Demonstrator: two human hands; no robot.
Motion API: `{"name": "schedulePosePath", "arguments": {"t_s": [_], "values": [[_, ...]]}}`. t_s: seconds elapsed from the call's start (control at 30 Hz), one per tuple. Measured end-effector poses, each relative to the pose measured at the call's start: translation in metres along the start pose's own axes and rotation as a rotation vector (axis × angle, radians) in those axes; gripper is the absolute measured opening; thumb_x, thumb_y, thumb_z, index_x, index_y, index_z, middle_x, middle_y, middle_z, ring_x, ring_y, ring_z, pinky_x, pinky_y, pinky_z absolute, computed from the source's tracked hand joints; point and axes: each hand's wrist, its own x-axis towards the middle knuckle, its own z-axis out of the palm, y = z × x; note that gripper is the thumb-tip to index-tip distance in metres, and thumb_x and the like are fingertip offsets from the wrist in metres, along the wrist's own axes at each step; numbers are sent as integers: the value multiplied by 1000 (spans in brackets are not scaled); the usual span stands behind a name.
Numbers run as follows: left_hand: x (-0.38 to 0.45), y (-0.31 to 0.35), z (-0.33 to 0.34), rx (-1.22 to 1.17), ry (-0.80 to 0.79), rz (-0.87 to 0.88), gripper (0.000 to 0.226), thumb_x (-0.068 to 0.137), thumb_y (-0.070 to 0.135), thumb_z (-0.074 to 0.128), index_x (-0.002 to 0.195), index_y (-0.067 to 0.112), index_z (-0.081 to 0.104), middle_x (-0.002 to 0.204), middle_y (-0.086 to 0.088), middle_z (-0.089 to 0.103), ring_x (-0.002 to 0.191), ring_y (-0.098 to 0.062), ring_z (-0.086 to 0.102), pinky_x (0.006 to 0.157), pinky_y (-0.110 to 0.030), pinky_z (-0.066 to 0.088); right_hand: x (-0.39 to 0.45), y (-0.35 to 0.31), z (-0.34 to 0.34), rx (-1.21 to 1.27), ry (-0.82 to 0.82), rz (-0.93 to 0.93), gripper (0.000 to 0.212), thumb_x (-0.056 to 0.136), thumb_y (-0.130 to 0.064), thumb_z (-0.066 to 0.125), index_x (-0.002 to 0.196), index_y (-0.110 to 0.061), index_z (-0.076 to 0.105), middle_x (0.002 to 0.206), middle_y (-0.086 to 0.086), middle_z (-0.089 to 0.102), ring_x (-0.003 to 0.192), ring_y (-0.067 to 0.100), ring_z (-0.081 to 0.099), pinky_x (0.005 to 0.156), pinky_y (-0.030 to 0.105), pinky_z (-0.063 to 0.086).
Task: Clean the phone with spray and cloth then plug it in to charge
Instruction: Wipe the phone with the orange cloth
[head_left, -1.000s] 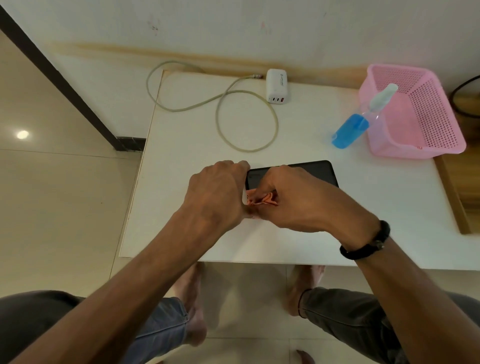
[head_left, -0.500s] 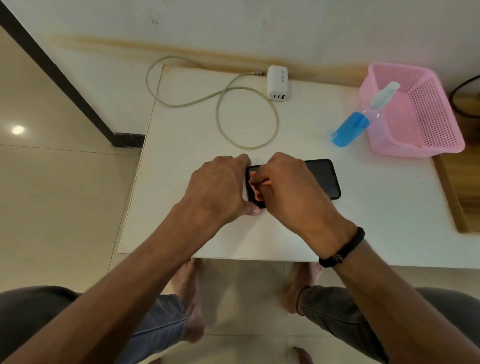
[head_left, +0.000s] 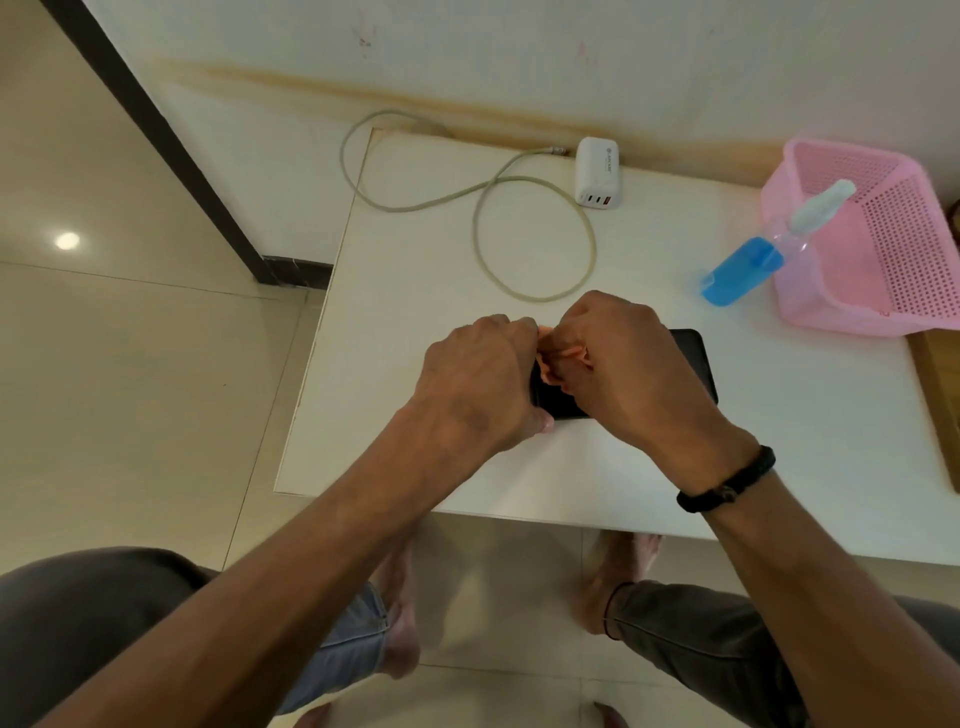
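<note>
Orange cloth (head_left: 563, 358) pinched by right hand (head_left: 631, 374) on phone (head_left: 693, 364).

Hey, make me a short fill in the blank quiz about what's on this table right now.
1. The right hand rubs an orange cloth on the ____.
2. The spray bottle holds ____ liquid.
3. The basket is coloured ____.
4. The cable runs to a white ____.

Missing words: phone; blue; pink; charger
</note>
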Motion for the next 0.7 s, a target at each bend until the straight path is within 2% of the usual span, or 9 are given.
{"name": "schedulePosePath", "arguments": {"t_s": [0.1, 0.23, 0.27, 0.33, 0.4, 0.53, 0.7], "values": [[1, 0, -1, 13, -2, -15, 66, 72, 55, 83, 125, 24, 59, 110, 4, 63, 100, -23, 63, 72, -33, 40, -4, 2, -2, 8, -77, -42, 15, 94, -18, 71, 96, -24, 83, 98, -1, 65, 86, 20, 64, 73, 31, 51], [1, 3, -2, 33, 9, -34, 65, 68, 64, 82, 116, 24, 61, 101, 6, 64, 92, -22, 64, 67, -32, 39, -8, 10, -6, 36, -174, -45, 20, 90, -20, 77, 105, -30, 84, 88, -18, 56, 78, 5, 56, 64, 7, 34], [1, 4, -3, 29, 12, -37, 67, 66, 67, 82, 114, 25, 61, 98, 6, 65, 90, -22, 64, 66, -31, 39, -10, 12, -8, 48, -207, -36, 20, 90, -20, 77, 104, -32, 84, 82, -21, 56, 72, 3, 55, 61, 5, 34], [1, 5, -4, 17, 10, -47, 70, 66, 67, 82, 119, 26, 61, 98, 7, 66, 89, -22, 64, 66, -31, 39, -12, 16, -12, 66, -269, -22, 19, 89, -20, 77, 99, -34, 85, 75, -23, 60, 64, -4, 55, 57, 3, 38], [1, 4, -5, 14, 3, -52, 70, 68, 61, 83, 126, 27, 60, 102, 7, 67, 91, -22, 65, 67, -31, 39, -14, 20, -16, 62, -303, -4, 17, 90, -21, 76, 99, -34, 85, 80, -21, 67, 64, -4, 55, 56, 2, 39], [1, 3, -6, 22, -21, -43, 77, 71, 55, 85, 136, 29, 53, 110, 7, 66, 102, -22, 64, 72, -33, 42, -14, 33, -23, 44, -301, 76, 19, 88, -21, 80, 100, -34, 84, 76, -27, 54, 67, -3, 52, 55, 4, 36], [0, 2, -6, 21, -30, -29, 78, 74, 55, 83, 138, 27, 49, 110, 5, 64, 102, -22, 63, 75, -34, 45, -14, 47, -29, 77, -185, 176, 13, 89, -18, 79, 96, -29, 83, 89, -12, 67, 73, 5, 61, 59, 8, 39]]}}
